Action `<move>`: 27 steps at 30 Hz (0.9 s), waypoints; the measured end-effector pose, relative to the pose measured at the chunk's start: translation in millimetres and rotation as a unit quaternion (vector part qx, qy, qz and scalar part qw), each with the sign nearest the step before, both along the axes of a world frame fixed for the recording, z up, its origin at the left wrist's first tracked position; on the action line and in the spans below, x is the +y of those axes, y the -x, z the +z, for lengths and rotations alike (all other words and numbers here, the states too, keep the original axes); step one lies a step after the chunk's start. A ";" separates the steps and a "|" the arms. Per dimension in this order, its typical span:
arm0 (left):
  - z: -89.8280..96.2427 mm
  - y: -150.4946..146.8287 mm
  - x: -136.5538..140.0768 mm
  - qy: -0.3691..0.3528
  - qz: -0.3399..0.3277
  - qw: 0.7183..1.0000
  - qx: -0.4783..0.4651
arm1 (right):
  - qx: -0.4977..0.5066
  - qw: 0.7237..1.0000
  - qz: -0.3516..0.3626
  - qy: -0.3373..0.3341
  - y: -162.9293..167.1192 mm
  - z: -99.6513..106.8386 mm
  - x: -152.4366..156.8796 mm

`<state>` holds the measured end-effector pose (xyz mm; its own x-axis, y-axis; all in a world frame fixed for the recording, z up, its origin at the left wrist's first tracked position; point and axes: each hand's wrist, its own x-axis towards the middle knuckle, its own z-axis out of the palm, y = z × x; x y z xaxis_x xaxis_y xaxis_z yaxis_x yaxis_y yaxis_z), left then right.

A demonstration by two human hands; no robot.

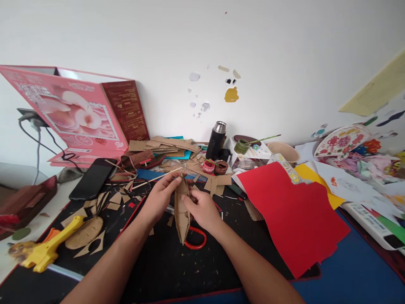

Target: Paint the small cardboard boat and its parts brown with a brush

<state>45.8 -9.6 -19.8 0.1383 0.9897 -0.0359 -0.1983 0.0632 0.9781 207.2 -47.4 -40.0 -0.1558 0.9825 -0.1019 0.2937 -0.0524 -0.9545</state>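
A long, narrow piece of folded cardboard [182,211] with pointed ends is held upright over the black mat, between both hands. My left hand [163,190] grips its upper left edge, the thumb near the top. On the right side my right hand [202,207] pinches it, thumb resting on the brown face; the other fingers are partly hidden behind. Just under and behind the cardboard lies a pair of scissors, of which a red handle [205,238] shows. A thin wooden stick [158,178] lies beyond my left hand.
A yellow glue gun [60,245] and a phone [93,179] lie at left. Cardboard scraps [218,182] are scattered around. Beyond stand a black thermos [216,141] and open paint jars [209,166]. Red paper [291,215] covers the right side; a pink box [85,114] stands back left.
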 end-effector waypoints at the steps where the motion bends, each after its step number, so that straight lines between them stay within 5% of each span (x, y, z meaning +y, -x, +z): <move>1: 0.5 0.5 0.3 -0.005 -0.001 1.000 0.013 | -0.018 1.000 -0.002 -0.011 -0.2 0.9 -1.6; 27: -7.9 -10.7 -4.6 -0.008 0.015 0.999 0.028 | -0.106 0.993 0.009 -0.059 -12.5 -1.4 -10.4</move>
